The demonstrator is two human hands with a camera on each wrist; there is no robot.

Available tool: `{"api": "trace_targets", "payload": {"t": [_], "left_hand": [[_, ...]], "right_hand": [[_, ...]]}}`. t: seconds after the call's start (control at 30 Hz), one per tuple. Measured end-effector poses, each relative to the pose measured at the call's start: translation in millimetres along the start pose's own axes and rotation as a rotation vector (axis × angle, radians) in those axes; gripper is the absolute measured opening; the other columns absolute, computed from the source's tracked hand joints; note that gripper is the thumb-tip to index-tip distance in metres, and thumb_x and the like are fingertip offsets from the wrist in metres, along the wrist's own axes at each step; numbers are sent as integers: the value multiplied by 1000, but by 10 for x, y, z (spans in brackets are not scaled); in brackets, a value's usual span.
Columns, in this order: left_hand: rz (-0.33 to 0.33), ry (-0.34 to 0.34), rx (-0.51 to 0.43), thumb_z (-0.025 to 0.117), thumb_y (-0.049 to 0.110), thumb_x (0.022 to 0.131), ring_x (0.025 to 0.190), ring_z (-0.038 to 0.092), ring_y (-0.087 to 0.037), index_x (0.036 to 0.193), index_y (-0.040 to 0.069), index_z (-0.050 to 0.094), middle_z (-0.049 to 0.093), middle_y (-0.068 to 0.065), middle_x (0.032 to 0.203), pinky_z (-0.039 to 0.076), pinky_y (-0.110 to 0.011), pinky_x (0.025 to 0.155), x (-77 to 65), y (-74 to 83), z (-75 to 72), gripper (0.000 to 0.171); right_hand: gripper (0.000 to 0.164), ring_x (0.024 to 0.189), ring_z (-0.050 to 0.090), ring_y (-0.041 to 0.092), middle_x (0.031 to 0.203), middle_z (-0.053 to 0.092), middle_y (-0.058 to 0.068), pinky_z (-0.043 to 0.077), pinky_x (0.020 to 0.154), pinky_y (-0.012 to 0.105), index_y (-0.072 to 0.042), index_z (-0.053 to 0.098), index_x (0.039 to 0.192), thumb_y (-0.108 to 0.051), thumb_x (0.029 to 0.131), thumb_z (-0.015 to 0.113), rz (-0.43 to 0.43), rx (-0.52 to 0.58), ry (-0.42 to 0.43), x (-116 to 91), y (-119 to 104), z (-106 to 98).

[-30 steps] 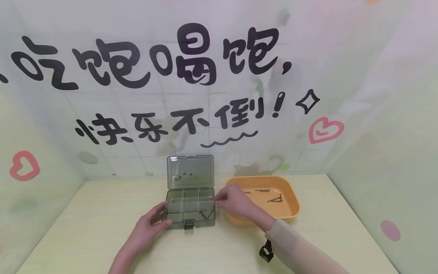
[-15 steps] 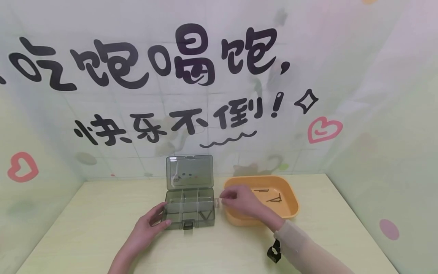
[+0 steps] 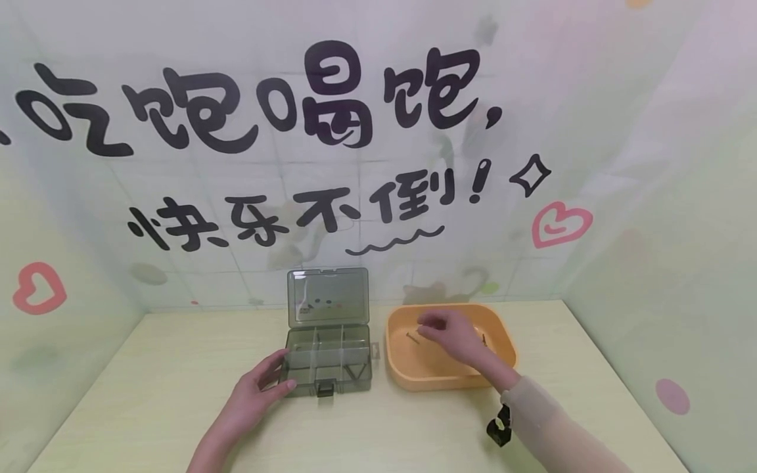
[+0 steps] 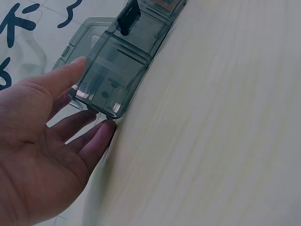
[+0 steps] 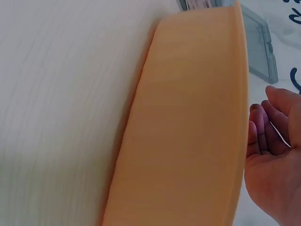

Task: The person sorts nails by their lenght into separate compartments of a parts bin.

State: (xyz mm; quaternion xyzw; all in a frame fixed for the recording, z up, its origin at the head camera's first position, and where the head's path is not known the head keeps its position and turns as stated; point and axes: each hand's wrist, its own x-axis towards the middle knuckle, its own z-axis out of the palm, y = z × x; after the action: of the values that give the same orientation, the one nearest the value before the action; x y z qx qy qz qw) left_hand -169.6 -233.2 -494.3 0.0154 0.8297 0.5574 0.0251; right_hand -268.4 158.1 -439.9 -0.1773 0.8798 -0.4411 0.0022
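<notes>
A grey see-through compartment box stands with its lid raised at the back. My left hand holds the box by its left end, the thumb at the front corner and the fingers round the side, as the left wrist view of the box shows too. Dark thin screws lie in its front right compartment. My right hand is over the orange tray, fingers loosely bent, nothing visible in them. One screw lies in the tray left of the hand; other screws are partly hidden behind it.
The box's black front latch hangs down, and a clear tab sticks out at its right side, near the tray. A printed backdrop rises right behind both. Pale table surrounds them.
My right hand has moved from the box's right edge rightward over the tray, uncovering the clear tab and the left screw. My left hand stays on the box.
</notes>
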Motion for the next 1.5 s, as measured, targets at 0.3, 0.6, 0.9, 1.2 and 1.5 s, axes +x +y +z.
{"api": "trace_targets", "payload": {"t": [0.3, 0.6, 0.9, 1.2, 1.5], "left_hand": [[-11, 1, 22, 74, 18, 97, 140, 41, -48, 156, 2, 38, 36, -28, 158, 50, -47, 106, -5, 14, -16, 71], [-7, -5, 24, 73, 18, 97, 141, 40, -49, 156, 2, 37, 35, -28, 158, 49, -48, 107, -11, 15, -31, 71], [-10, -5, 21, 72, 17, 98, 141, 40, -49, 156, 1, 37, 35, -28, 158, 49, -48, 107, -8, 25, -50, 70], [-5, -2, 13, 73, 17, 97, 141, 40, -49, 155, 0, 38, 35, -28, 158, 49, -46, 106, -17, 24, -20, 70], [-7, -6, 4, 73, 17, 97, 142, 39, -48, 156, 2, 39, 35, -27, 159, 48, -47, 107, -15, 24, -10, 70]], "right_hand": [[21, 95, 69, 25, 111, 75, 12, 61, 79, 39, 2, 75, 115, -3, 96, 70, 43, -127, 52, -17, 239, -242], [15, 98, 69, 34, 106, 73, 20, 60, 85, 48, 8, 74, 107, 6, 93, 68, 13, -179, 92, 1, 478, -348], [9, 82, 64, 22, 90, 73, 12, 57, 74, 39, 6, 76, 96, 6, 87, 73, -8, -253, 30, 17, 565, -360], [17, 76, 62, 21, 89, 71, 13, 55, 68, 36, 5, 75, 95, 13, 81, 68, -62, -314, 42, 27, 644, -343], [24, 79, 63, 23, 96, 73, 18, 57, 70, 39, 9, 76, 101, 14, 81, 64, -72, -349, 31, 40, 688, -315]]}}
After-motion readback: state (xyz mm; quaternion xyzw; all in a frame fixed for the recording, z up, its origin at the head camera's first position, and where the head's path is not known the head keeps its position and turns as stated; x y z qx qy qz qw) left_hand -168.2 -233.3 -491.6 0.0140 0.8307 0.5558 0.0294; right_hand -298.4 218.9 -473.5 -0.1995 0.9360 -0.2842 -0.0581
